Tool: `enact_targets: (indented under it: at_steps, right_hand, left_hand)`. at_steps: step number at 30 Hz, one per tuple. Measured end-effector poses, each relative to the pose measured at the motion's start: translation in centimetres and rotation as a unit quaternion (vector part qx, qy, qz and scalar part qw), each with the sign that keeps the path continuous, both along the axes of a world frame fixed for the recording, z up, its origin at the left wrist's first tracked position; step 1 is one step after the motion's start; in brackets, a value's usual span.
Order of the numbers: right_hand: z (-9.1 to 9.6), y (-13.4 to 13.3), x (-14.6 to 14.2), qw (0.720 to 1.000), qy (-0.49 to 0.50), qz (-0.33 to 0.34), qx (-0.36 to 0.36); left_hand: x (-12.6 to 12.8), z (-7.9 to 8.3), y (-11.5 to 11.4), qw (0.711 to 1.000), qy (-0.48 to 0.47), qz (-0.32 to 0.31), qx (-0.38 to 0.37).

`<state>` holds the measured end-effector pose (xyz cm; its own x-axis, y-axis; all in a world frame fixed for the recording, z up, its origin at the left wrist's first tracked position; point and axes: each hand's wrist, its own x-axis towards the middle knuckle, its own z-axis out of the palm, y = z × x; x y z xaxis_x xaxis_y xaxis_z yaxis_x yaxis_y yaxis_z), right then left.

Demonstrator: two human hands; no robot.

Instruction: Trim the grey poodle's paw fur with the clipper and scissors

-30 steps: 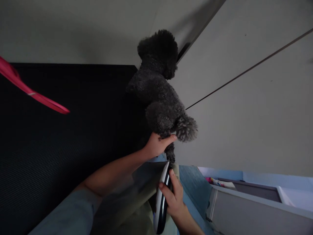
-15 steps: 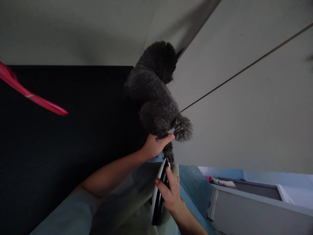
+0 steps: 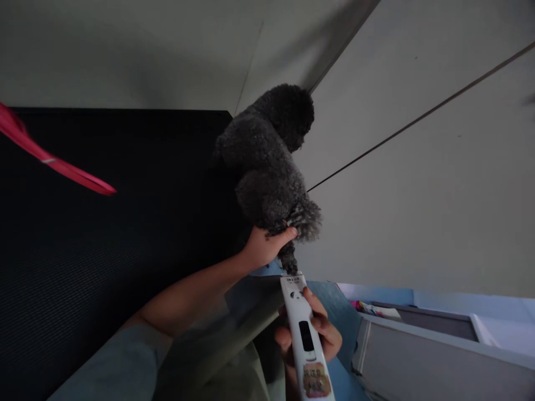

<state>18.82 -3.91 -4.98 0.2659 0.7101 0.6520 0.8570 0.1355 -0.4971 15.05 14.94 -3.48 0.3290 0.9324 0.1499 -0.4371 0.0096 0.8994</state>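
A dark grey, curly-coated dog (image 3: 267,161) is on the black table, its rear toward me and its head turned to the right. My left hand (image 3: 270,245) is closed around one of its hind legs, thumb on top near the fluffy tail (image 3: 307,220). The dog's paw (image 3: 289,260) sticks out below that hand. In my right hand (image 3: 320,328) is a white hair clipper (image 3: 305,334) with a dark window and a worn label. Its blade end is right at the paw; whether it touches the fur I cannot tell.
The textured black table (image 3: 104,239) spreads to the left. A pink strap (image 3: 62,167) hangs over it. Pale walls (image 3: 418,195) stand behind and to the right, with a thin dark line crossing one. At lower right is a grey-white cabinet (image 3: 434,351) with small items on it.
The clipper has been rolled from its side so that its white face shows, and shifted slightly right. The dog's head has moved right and down, its tail a little left. My left hand keeps its hold.
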Motion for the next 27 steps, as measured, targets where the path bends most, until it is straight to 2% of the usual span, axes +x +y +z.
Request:
enact_targets:
  at_steps: [3, 4, 13, 18, 22, 24, 27]
  right_hand:
    - [0.7, 0.7, -0.2, 0.989, 0.079, 0.019, 0.125]
    - [0.9, 0.9, -0.2, 0.987, 0.082, 0.028, 0.136]
    - [-0.3, 1.1, 1.1, 0.986, 0.087, 0.073, 0.123]
    - [-0.4, 0.9, 1.2, 0.989, 0.045, 0.051, 0.132]
    - [0.1, 1.3, -0.2, 0.982, 0.112, 0.061, 0.136]
    - [0.6, 1.5, -1.1, 0.977, 0.178, 0.026, 0.115]
    - [1.3, 1.4, -1.9, 0.954, 0.277, -0.049, 0.103]
  left_hand:
    - [0.1, 0.1, 0.1, 1.0, 0.008, 0.006, 0.004]
    - [0.1, 0.1, 0.1, 1.0, 0.011, 0.008, 0.005]
    - [0.2, 0.1, -0.4, 1.0, 0.008, -0.01, 0.022]
    - [0.3, -0.2, -0.8, 1.0, -0.006, -0.004, 0.017]
    - [0.4, -0.5, -0.8, 1.0, -0.014, -0.009, 0.011]
    - [0.2, -0.4, -0.5, 1.0, -0.008, -0.021, 0.014]
    - [-0.1, 0.1, 0.0, 0.999, 0.003, -0.032, 0.011]
